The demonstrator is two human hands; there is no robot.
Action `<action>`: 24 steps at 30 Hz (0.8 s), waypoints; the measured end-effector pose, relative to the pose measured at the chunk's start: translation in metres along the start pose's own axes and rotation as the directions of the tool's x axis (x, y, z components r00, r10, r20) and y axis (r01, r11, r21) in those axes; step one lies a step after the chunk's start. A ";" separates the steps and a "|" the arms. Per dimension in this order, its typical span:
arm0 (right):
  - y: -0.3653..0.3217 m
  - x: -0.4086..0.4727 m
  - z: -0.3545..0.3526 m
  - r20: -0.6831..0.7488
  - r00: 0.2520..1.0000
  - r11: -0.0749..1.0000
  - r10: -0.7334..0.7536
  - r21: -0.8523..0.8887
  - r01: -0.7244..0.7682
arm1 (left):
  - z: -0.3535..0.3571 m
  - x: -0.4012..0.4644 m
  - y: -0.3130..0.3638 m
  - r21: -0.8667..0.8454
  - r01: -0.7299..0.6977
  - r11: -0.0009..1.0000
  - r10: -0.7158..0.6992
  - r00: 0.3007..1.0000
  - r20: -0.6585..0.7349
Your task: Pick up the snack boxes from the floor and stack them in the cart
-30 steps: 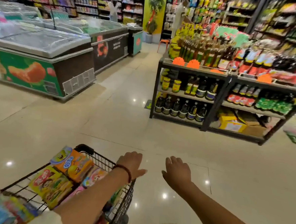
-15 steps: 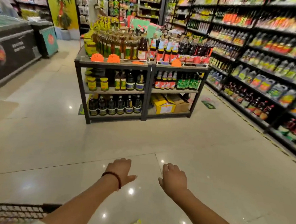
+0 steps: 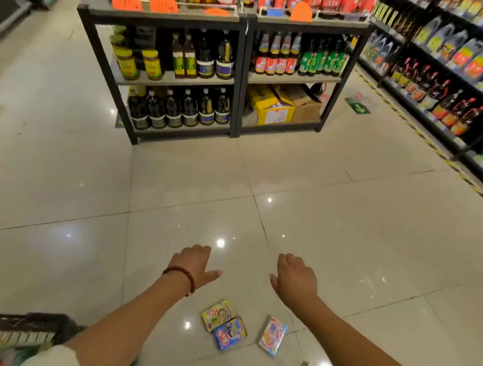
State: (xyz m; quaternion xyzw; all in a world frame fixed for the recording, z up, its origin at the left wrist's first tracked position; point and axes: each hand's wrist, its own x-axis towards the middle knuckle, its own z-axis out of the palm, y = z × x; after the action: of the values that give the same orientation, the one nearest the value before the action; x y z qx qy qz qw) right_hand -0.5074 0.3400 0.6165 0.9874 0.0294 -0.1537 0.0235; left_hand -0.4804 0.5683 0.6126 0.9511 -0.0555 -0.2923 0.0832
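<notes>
Reaching out over the tiled floor (image 3: pixel 344 247), the left hand (image 3: pixel 194 262) and right hand (image 3: pixel 295 276) are both spread and hold nothing. Three snack boxes (image 3: pixel 229 336) lie flat below them; the cart (image 3: pixel 24 325) stands at lower left.

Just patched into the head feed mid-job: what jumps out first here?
Both hands, left and right, hover empty and open over the glossy floor. Below them lie a yellow-green snack box, a blue one overlapping it, and a pink one apart to the right. The cart edge shows bottom left; a bottle rack stands ahead.
</notes>
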 end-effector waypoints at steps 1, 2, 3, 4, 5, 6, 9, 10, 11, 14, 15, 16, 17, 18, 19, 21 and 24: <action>-0.003 0.006 0.011 0.016 1.000 1.000 -0.012 0.010 0.012 | 0.010 0.010 -0.005 -0.007 0.016 1.000 -0.015 1.000 0.026; -0.005 0.013 0.026 0.026 1.000 1.000 -0.017 0.012 0.017 | 0.020 0.020 -0.011 -0.011 0.030 0.999 -0.029 0.998 0.052; -0.006 0.021 0.045 0.022 1.000 0.999 -0.013 0.043 0.012 | 0.032 0.032 -0.016 -0.015 0.037 0.999 -0.036 0.996 0.078; -0.006 0.031 0.069 0.050 0.999 0.996 0.002 0.089 -0.007 | 0.046 0.044 -0.020 -0.019 0.041 0.999 -0.038 0.994 0.104; -0.006 0.038 0.093 0.089 0.996 0.993 0.024 0.114 -0.035 | 0.061 0.056 -0.023 -0.021 0.041 0.999 -0.038 0.991 0.128; -0.007 0.045 0.114 0.125 0.991 0.990 0.041 0.129 -0.057 | 0.077 0.068 -0.027 -0.019 0.039 0.999 -0.036 0.988 0.150; -0.014 0.059 0.178 0.182 0.982 0.978 0.043 0.194 -0.078 | 0.136 0.107 -0.036 -0.006 0.030 1.000 -0.028 0.979 0.200; -0.016 0.064 0.202 0.206 0.978 0.979 0.027 0.194 -0.069 | 0.158 0.120 -0.039 0.000 0.027 1.000 -0.026 0.977 0.209; -0.017 0.070 0.227 0.212 0.977 0.980 0.019 0.191 -0.061 | 0.180 0.135 -0.043 0.010 0.018 1.000 -0.020 0.976 0.218; -0.022 0.080 0.313 0.226 0.973 0.983 0.037 0.168 -0.077 | 0.252 0.177 -0.054 0.051 -0.017 0.999 0.004 0.972 0.234; -0.025 0.084 0.338 0.242 0.969 0.985 0.046 0.151 -0.084 | 0.277 0.190 -0.058 0.067 -0.026 0.997 0.010 0.971 0.237; -0.026 0.087 0.363 0.280 0.959 0.987 0.052 0.134 -0.092 | 0.301 0.204 -0.062 0.081 -0.035 0.996 0.015 0.970 0.241; -0.028 0.089 0.386 0.326 0.943 0.985 0.065 0.129 -0.112 | 0.324 0.218 -0.066 0.093 -0.041 0.995 0.018 0.970 0.243; -0.030 0.093 0.410 0.365 0.927 0.982 0.090 0.124 -0.144 | 0.346 0.230 -0.069 0.102 -0.042 0.994 0.016 0.969 0.246; -0.031 0.094 0.436 0.384 0.919 0.983 0.090 0.115 -0.145 | 0.368 0.242 -0.073 0.110 -0.040 0.993 0.012 0.969 0.248; -0.034 0.095 0.485 0.387 0.915 0.974 0.117 0.137 -0.182 | 0.409 0.265 -0.079 0.116 -0.038 0.993 0.008 0.969 0.248; -0.040 0.096 0.555 0.422 0.894 0.963 0.155 0.138 -0.232 | 0.470 0.296 -0.092 0.125 -0.053 0.991 0.021 0.969 0.246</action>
State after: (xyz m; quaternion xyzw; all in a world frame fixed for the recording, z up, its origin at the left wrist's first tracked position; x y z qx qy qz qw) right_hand -0.5861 0.3541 0.0579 0.9295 -0.0893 -0.3547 -0.0475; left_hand -0.4969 0.5540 0.0498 0.9100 -0.1020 -0.4014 0.0186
